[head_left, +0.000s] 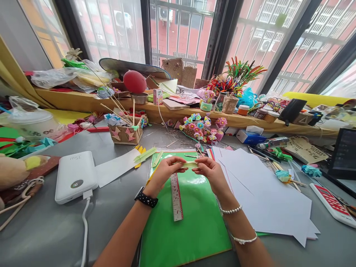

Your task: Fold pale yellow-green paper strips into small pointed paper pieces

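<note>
A small strip of pale green paper point(190, 164) is stretched level between my two hands. My left hand point(167, 168) pinches its left end, thumb and fingertips together. At the other end my right hand point(210, 171) grips it the same way. Both hands are above a glossy green folder point(194, 222). On the folder lies a ruler point(176, 200) with a red edge, its upper end close below my left hand. More light green paper strips point(146, 155) rest just beyond my left hand, beside some yellow folded pieces point(141, 152).
Left stand a white power bank point(76, 176) with its cable and a cardboard box point(126, 134) holding sticks. White paper sheets point(267, 200) spread to the right, near a calculator point(333, 204). Behind are fuzzy craft flowers point(198, 126) and a crowded ledge with a red balloon point(135, 82).
</note>
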Action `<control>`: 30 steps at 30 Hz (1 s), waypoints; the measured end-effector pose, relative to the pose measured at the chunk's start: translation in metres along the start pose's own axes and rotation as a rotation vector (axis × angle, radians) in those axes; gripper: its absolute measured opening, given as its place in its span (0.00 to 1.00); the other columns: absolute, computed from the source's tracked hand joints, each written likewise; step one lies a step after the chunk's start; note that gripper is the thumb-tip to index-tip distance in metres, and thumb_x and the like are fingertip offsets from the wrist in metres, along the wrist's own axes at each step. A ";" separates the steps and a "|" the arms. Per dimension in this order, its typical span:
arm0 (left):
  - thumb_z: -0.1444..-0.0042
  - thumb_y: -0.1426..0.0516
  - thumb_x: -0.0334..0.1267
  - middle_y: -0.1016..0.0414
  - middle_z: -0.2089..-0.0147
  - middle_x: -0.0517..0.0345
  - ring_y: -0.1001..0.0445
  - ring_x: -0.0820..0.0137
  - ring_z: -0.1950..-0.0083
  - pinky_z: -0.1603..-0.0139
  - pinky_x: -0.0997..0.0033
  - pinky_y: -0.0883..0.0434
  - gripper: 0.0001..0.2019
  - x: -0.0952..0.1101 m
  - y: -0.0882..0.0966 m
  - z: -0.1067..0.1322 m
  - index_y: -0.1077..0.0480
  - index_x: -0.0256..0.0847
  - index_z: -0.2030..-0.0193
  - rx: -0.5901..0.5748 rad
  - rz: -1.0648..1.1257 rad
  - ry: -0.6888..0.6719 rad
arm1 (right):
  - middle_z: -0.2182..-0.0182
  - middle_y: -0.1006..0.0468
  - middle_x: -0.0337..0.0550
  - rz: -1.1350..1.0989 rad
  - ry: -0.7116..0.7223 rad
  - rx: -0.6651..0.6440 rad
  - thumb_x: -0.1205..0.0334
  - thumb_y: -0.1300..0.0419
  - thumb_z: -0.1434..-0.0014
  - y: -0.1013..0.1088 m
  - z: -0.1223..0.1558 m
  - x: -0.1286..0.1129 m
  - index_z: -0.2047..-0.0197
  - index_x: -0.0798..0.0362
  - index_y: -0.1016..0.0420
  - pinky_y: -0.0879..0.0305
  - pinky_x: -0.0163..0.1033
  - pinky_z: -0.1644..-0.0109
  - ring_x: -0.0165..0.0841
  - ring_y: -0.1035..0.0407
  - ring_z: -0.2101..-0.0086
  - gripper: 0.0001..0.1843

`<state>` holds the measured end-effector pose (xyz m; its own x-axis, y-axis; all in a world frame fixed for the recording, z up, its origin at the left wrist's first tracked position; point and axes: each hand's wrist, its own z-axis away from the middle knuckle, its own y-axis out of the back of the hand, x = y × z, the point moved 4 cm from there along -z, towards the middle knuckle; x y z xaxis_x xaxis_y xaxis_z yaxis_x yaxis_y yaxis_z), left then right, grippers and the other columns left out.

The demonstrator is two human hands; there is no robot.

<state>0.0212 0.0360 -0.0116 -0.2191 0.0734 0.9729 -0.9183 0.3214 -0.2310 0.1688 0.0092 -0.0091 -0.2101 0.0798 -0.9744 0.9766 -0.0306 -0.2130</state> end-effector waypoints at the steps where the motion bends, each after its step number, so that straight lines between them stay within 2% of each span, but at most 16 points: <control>1: 0.61 0.40 0.36 0.28 0.71 0.58 0.27 0.71 0.71 0.61 0.69 0.31 0.08 -0.001 -0.001 0.000 0.31 0.35 0.73 -0.001 0.003 0.017 | 0.76 0.27 0.38 0.011 0.008 -0.002 0.62 0.40 0.57 0.000 0.000 0.001 0.71 0.56 0.29 0.32 0.35 0.70 0.30 0.29 0.76 0.08; 5: 0.59 0.41 0.38 0.29 0.71 0.58 0.28 0.73 0.70 0.62 0.70 0.32 0.09 -0.002 -0.004 0.000 0.32 0.34 0.71 -0.028 -0.006 0.042 | 0.76 0.27 0.39 0.030 0.023 -0.017 0.62 0.40 0.56 0.000 -0.001 0.003 0.71 0.56 0.29 0.32 0.36 0.69 0.30 0.29 0.76 0.08; 8: 0.59 0.41 0.39 0.31 0.71 0.60 0.29 0.74 0.71 0.63 0.71 0.31 0.10 -0.002 -0.004 0.001 0.33 0.35 0.72 0.014 -0.047 0.012 | 0.77 0.27 0.38 0.027 0.020 -0.025 0.62 0.41 0.56 -0.001 -0.001 0.004 0.72 0.56 0.30 0.32 0.36 0.69 0.29 0.29 0.76 0.07; 13: 0.61 0.40 0.36 0.33 0.67 0.58 0.30 0.75 0.71 0.67 0.72 0.31 0.14 -0.006 -0.002 0.000 0.36 0.35 0.66 0.067 -0.082 0.008 | 0.76 0.28 0.37 0.009 -0.015 -0.071 0.62 0.43 0.54 -0.005 -0.001 0.005 0.71 0.55 0.31 0.32 0.37 0.69 0.29 0.29 0.74 0.06; 17: 0.60 0.41 0.36 0.31 0.70 0.57 0.30 0.72 0.68 0.67 0.72 0.31 0.13 -0.005 -0.001 -0.001 0.37 0.35 0.66 0.083 -0.108 -0.053 | 0.73 0.28 0.38 -0.010 -0.029 -0.064 0.59 0.43 0.54 -0.007 0.000 0.004 0.68 0.55 0.32 0.31 0.39 0.69 0.31 0.30 0.73 0.10; 21: 0.60 0.41 0.37 0.30 0.71 0.57 0.30 0.71 0.68 0.69 0.73 0.32 0.13 -0.002 -0.001 0.000 0.36 0.36 0.67 0.116 -0.173 -0.117 | 0.74 0.27 0.41 0.024 -0.039 -0.071 0.55 0.42 0.56 -0.008 0.000 0.005 0.70 0.57 0.31 0.31 0.38 0.70 0.31 0.29 0.74 0.13; 25: 0.61 0.41 0.37 0.30 0.73 0.58 0.29 0.70 0.69 0.69 0.72 0.32 0.13 -0.001 -0.004 0.001 0.36 0.36 0.67 0.083 -0.178 -0.132 | 0.78 0.27 0.40 0.087 -0.016 -0.008 0.53 0.41 0.56 -0.004 -0.001 0.006 0.73 0.57 0.30 0.31 0.37 0.72 0.30 0.30 0.78 0.14; 30: 0.62 0.40 0.37 0.29 0.75 0.58 0.29 0.71 0.72 0.69 0.71 0.31 0.15 0.000 -0.006 0.002 0.36 0.36 0.67 0.063 -0.124 -0.052 | 0.83 0.28 0.39 0.189 0.060 0.074 0.51 0.41 0.57 0.000 -0.002 0.006 0.75 0.57 0.30 0.32 0.36 0.77 0.32 0.31 0.82 0.15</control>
<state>0.0259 0.0324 -0.0102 -0.1183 -0.0130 0.9929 -0.9580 0.2647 -0.1107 0.1675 0.0119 -0.0151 -0.0179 0.1249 -0.9920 0.9918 -0.1233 -0.0335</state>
